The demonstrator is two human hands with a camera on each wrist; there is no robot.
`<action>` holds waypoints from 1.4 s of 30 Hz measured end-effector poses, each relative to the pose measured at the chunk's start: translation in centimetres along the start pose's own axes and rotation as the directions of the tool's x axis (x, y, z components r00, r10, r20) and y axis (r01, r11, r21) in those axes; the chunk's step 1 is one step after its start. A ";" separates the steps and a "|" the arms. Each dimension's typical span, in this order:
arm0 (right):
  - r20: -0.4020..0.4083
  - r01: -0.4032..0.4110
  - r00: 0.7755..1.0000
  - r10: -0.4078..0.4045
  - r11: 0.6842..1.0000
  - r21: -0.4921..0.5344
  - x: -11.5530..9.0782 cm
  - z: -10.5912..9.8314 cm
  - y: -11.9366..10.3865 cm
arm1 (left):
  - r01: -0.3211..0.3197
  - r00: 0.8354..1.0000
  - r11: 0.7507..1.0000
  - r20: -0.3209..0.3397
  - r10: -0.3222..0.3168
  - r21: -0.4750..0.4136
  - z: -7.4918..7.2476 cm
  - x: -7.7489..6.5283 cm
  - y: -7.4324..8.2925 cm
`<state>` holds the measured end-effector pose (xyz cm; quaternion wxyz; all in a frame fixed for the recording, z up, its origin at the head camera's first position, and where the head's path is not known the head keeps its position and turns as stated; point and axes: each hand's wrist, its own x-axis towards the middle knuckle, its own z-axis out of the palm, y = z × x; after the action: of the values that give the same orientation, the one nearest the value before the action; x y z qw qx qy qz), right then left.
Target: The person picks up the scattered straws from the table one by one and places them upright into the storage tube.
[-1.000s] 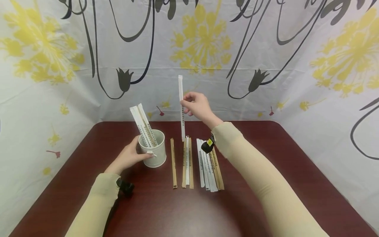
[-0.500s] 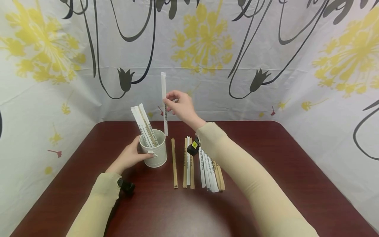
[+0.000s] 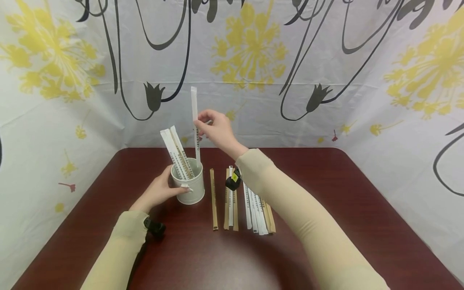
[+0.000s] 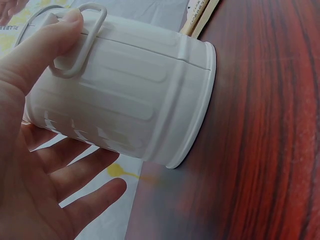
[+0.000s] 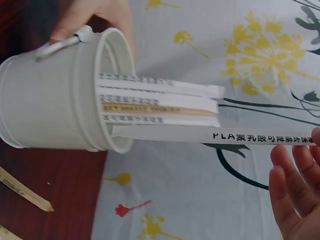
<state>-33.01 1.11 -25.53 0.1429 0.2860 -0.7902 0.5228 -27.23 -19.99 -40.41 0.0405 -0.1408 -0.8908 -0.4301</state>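
My right hand [image 3: 216,128] pinches a white paper-wrapped straw [image 3: 194,102] upright, printed "PLA" with Chinese characters. In the right wrist view, the lower end of this wrapped straw [image 5: 165,134] is just inside the rim of a small white metal bucket [image 5: 55,100]. Several wrapped straws [image 3: 170,145], white with one brown, lean leftward in the bucket. Around the bucket's left side, my left hand [image 3: 159,189] holds it, thumb on the wire handle [image 4: 92,47] and fingers along the far side. The bucket stands on the table.
Right of the bucket, a single brown wrapped straw [image 3: 214,201] lies on the dark red table [image 3: 232,257]. Beyond it come a brown and white group [image 3: 230,213] and a larger bundle [image 3: 257,217], partly under the right forearm. A patterned white cloth [image 3: 250,52] hangs behind.
My right hand has carried the white wrapped straw leftward from above the middle group to the bucket, and its lower end has dipped inside the rim. The left hand and bucket stay put.
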 end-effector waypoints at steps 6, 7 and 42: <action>0.075 -0.004 0.997 0.019 0.981 -0.196 -1.0 2.0 1.4 | -0.006 1.000 1.000 -0.007 0.006 -0.012 0.0 -0.1 0.0; 0.090 -0.013 0.995 0.033 0.975 -0.221 -1.2 2.3 1.7 | -0.006 1.000 1.000 -0.007 0.005 -0.011 -0.1 -0.1 0.0; 0.124 -0.137 0.971 0.203 0.903 -0.406 -3.3 4.7 5.1 | 0.003 1.000 1.000 -0.006 -0.003 0.011 0.0 0.1 -0.3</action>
<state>-33.14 -0.64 -33.00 0.0864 0.2229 -0.9103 0.3379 -27.39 -20.20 -40.62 0.0433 -0.1382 -0.8933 -0.4255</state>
